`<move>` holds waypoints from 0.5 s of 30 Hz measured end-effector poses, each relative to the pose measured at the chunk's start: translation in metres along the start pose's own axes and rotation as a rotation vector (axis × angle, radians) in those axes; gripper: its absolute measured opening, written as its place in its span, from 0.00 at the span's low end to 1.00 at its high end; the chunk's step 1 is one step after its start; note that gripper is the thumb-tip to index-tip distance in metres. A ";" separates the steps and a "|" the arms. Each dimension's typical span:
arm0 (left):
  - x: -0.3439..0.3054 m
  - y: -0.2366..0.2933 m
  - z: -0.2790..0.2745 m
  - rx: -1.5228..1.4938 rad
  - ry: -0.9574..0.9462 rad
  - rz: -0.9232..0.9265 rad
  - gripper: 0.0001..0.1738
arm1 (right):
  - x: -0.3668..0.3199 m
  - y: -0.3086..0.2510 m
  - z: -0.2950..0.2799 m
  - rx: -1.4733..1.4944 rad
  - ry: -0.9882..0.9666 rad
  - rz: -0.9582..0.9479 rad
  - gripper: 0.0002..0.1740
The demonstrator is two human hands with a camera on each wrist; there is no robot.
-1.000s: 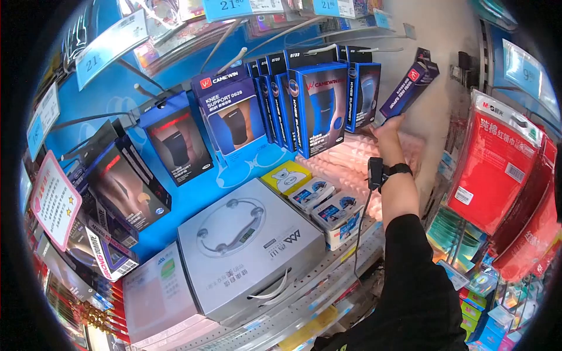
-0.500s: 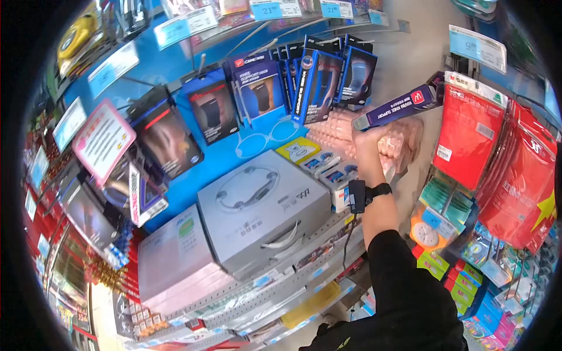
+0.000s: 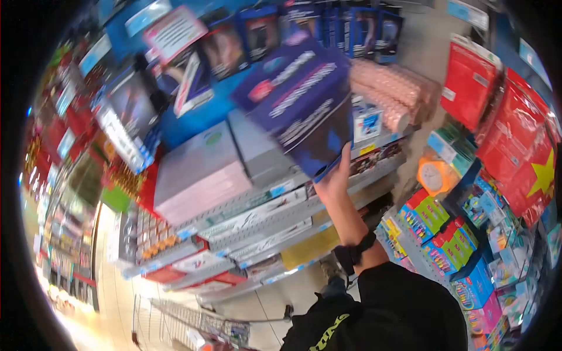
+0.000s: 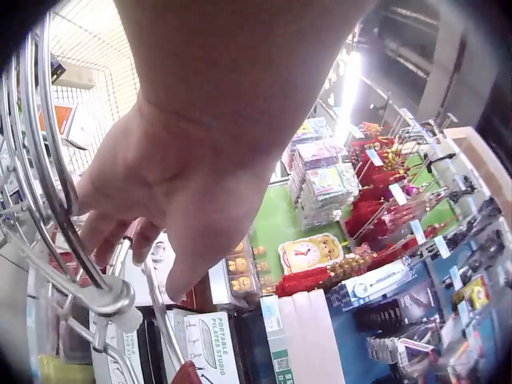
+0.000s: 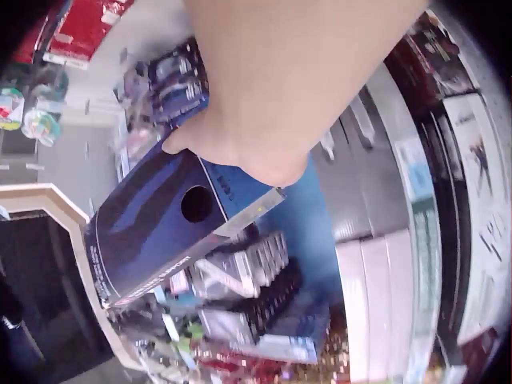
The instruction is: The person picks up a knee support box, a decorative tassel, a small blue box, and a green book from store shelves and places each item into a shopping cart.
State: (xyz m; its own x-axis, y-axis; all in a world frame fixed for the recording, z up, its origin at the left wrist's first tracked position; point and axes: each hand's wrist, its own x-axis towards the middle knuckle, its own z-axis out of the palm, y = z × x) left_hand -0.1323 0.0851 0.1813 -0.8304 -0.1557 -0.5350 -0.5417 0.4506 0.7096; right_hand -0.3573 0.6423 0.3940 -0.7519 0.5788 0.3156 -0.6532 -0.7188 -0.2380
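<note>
In the head view my right hand (image 3: 333, 178) grips the lower edge of a blurred dark-blue knee support box (image 3: 298, 108), held tilted in front of the shelves. The right wrist view shows my right hand (image 5: 244, 144) over the box (image 5: 152, 224), thumb against its side; a round dark hole is visible in it. In the left wrist view my left hand (image 4: 180, 188) is at the metal rails (image 4: 60, 172) of a shopping cart, its fingers bent around a bar. That hand is outside the head view.
The shopping cart (image 3: 187, 322) stands on the tiled floor at lower left. A pink-sided box (image 3: 202, 181) lies on the shelf, with pink bumpy rolls (image 3: 389, 93) farther right. Red packets (image 3: 471, 82) hang at the right, above several colourful boxes (image 3: 451, 240).
My right hand has brought the knee support box left and closer, away from the hanging boxes. The head view has turned downward, bringing the cart and floor into sight.
</note>
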 end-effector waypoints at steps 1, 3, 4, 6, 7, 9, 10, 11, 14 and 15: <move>0.010 -0.037 -0.006 0.152 0.075 0.230 0.12 | -0.022 0.015 0.006 0.001 -0.040 0.110 0.35; -0.013 -0.002 -0.006 0.482 0.011 0.786 0.15 | -0.063 0.048 0.014 -0.011 -0.065 0.297 0.34; -0.043 0.041 0.009 0.009 0.044 0.522 0.14 | -0.083 0.066 0.020 -0.029 -0.095 0.429 0.34; -0.054 0.063 0.011 -0.486 0.006 0.164 0.24 | -0.123 0.097 0.035 -0.031 -0.215 0.612 0.35; -0.073 0.093 0.016 -0.582 0.036 0.295 0.31 | -0.144 0.113 0.040 -0.059 -0.249 0.686 0.36; -0.082 0.110 0.011 -0.644 0.028 0.568 0.43 | -0.186 0.137 0.059 -0.050 -0.291 0.881 0.34; -0.088 0.127 0.010 -0.704 0.035 0.639 0.47 | -0.207 0.144 0.070 -0.037 -0.330 0.982 0.34; -0.098 0.141 0.008 -0.791 0.070 0.713 0.47 | -0.232 0.147 0.081 0.004 -0.332 1.121 0.31; -0.136 0.173 -0.001 -0.886 0.274 0.725 0.41 | -0.303 0.161 0.072 0.061 -0.343 1.500 0.27; -0.139 0.168 -0.006 -0.961 0.399 0.615 0.38 | -0.323 0.163 0.064 0.018 -0.461 1.591 0.29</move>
State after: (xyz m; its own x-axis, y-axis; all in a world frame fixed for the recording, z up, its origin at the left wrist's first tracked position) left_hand -0.1084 0.1771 0.3775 -0.8737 -0.4813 0.0707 0.2225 -0.2663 0.9378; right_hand -0.2154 0.3138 0.3118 -0.5331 -0.8460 0.0112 0.6981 -0.4473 -0.5591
